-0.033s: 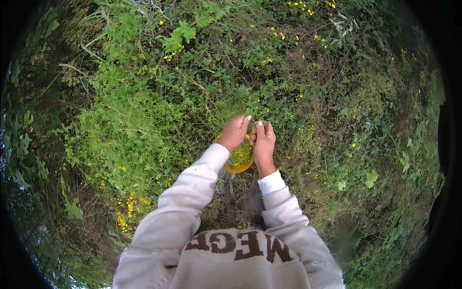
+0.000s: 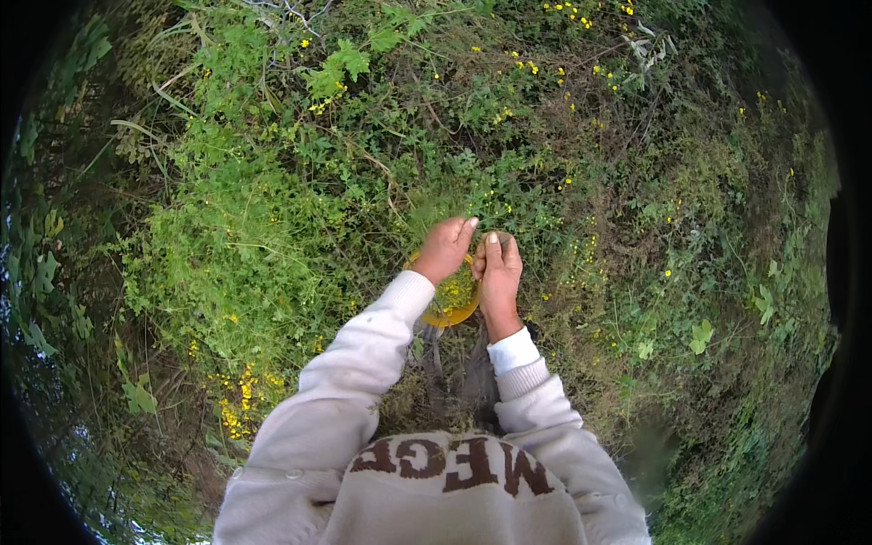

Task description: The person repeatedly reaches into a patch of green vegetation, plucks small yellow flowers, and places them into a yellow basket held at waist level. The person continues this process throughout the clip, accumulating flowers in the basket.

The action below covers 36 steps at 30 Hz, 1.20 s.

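Note:
My left hand is closed, its thumb pressed to the fingers, over the far rim of a yellow bowl. What it grips, if anything, is too small to make out; feathery green stems stand just beyond it. Close on its right, my right hand is closed in a pinch, thumb tip up, beside the bowl's right rim. Whatever lies in that pinch does not show. Small yellow flower heads mixed with green bits lie in the bowl, partly hidden by both hands.
Dense green plants spread ahead and to the left. A cluster of yellow flowers grows at the lower left, with more yellow blooms at the far side. Brownish, drier growth stands on the right. My trousers show below the bowl.
My right hand has shifted very slightly right and nearer to me; my left fingertips have moved a touch to the right. The bowl stays in place.

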Motion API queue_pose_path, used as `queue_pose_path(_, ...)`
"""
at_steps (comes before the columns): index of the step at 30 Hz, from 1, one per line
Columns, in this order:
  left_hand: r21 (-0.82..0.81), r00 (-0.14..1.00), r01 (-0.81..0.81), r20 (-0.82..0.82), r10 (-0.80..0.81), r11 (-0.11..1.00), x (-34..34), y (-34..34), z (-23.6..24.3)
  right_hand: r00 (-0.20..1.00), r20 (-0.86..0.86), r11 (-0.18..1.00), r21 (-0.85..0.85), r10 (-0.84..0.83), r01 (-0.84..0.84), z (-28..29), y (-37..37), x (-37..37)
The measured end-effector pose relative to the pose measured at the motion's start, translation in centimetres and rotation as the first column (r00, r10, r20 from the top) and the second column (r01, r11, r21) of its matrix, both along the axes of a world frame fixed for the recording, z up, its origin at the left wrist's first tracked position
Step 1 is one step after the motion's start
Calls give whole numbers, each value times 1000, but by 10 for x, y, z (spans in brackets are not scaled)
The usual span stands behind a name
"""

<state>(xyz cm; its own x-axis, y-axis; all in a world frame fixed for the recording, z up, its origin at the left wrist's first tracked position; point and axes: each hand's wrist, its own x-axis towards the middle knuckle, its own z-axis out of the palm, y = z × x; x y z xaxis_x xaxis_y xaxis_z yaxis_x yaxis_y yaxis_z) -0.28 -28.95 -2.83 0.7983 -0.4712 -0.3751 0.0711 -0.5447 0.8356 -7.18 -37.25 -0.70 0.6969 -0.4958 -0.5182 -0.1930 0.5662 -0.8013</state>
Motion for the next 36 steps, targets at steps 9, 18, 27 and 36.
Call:
queue_pose_path(9, -213, 978, -96, -204, 52, 972, 10, 31, 1, 999, 38, 999, 48, 17, -19, 19, -19, -17)
queue_pose_path(18, -53, 955, 233, -174, -239, 971, 21, 46, 10, 937, 58, 905, 242, 345, -349, 5, -27, 13)
queue_pose_path(27, 23, 946, 319, 47, -320, 948, 23, 63, 4, 983, 83, 984, 62, 162, -167, 14, -28, -63)
queue_pose_path(36, 184, 888, 412, 139, -438, 893, 14, 57, 8, 878, -279, 693, -540, 389, -478, -7, -15, -51)
